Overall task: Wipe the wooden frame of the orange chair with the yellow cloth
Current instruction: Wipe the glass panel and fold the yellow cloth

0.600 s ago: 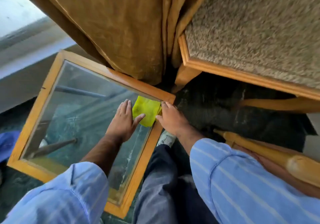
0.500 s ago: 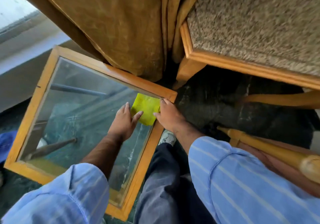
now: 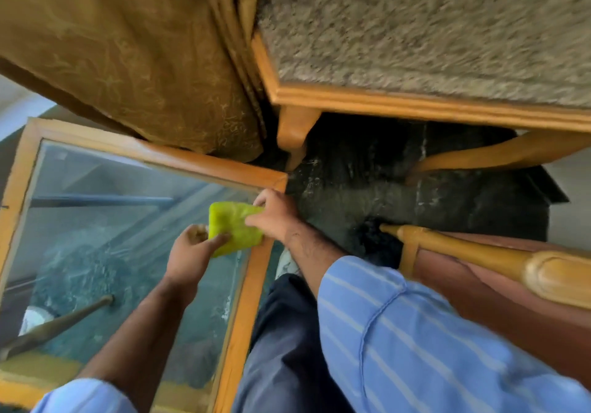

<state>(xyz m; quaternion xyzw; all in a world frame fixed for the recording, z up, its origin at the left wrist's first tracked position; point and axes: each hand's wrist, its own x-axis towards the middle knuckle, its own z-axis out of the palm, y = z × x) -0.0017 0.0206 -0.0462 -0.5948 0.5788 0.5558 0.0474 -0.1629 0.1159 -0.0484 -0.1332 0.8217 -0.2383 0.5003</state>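
Note:
A folded yellow cloth hangs just above the far right corner of a glass-topped table. My left hand pinches its lower left edge between thumb and fingers. My right hand grips its right edge. At the lower right, the wooden armrest of the orange chair slants toward me, with reddish-orange upholstery below it.
The glass table has an orange wooden frame on my left. A brown curtain hangs behind it. A chair with a speckled beige seat and wooden rail stands ahead. Dark marble floor lies between the chairs.
The cloth lay flat on the glass with both hands beside it; now both hands hold it lifted off the glass. The view has swung down and closer.

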